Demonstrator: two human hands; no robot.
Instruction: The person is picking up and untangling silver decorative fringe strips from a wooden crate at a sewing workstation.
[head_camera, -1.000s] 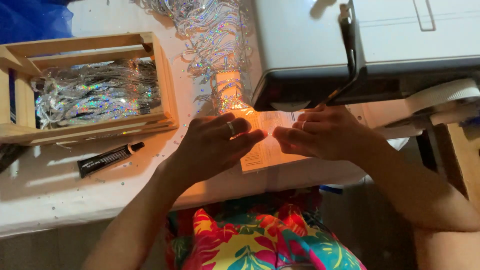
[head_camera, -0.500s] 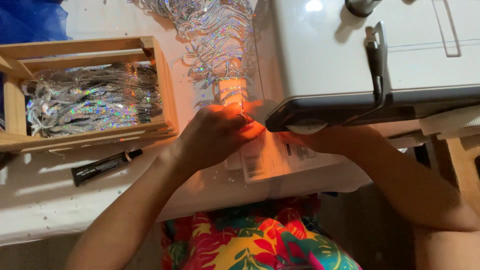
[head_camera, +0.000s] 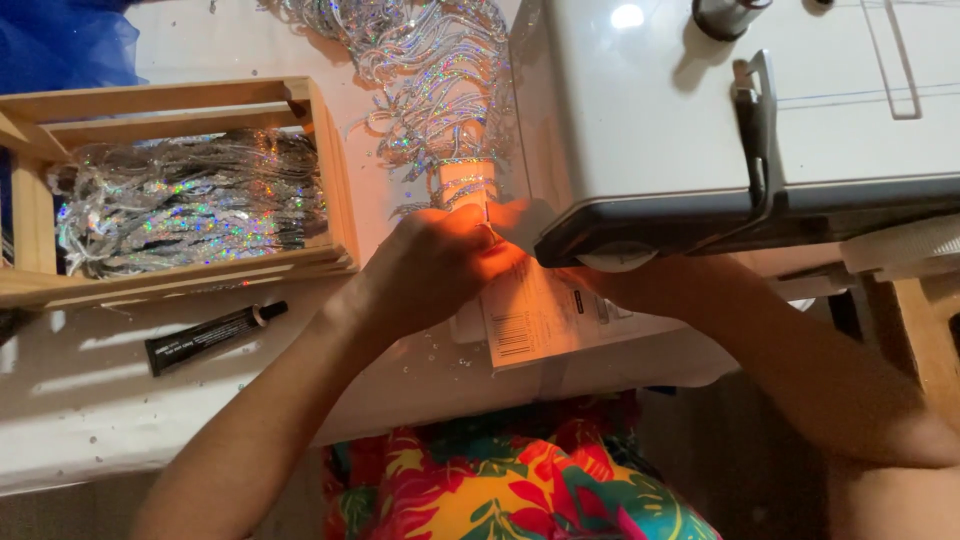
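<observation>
- The left hand (head_camera: 435, 265) lies in the middle of the white table (head_camera: 90, 420), its fingers curled together at the near end of a strip of silver sequin fringe (head_camera: 440, 90); its grip looks pinched on that fringe end, lit orange by the machine's lamp.
- The fringe runs from the fingers away to the far edge, glittering and loosely heaped, just left of the white sewing machine (head_camera: 750, 110).
- The right hand (head_camera: 625, 285) is tucked under the machine's dark lower edge; its fingers are hidden, so I cannot tell how its grip stands or what it has.
- Under both hands lies a sheet of printed paper (head_camera: 540, 325).
- On the left stands a wooden crate (head_camera: 330, 170) holding a bundle of more sequin fringe (head_camera: 190, 205).
- Near the crate, on the table, lies a small black tube (head_camera: 210, 335) with a white cap.
- Nearest of all shows a bright flowered garment (head_camera: 500, 490).
</observation>
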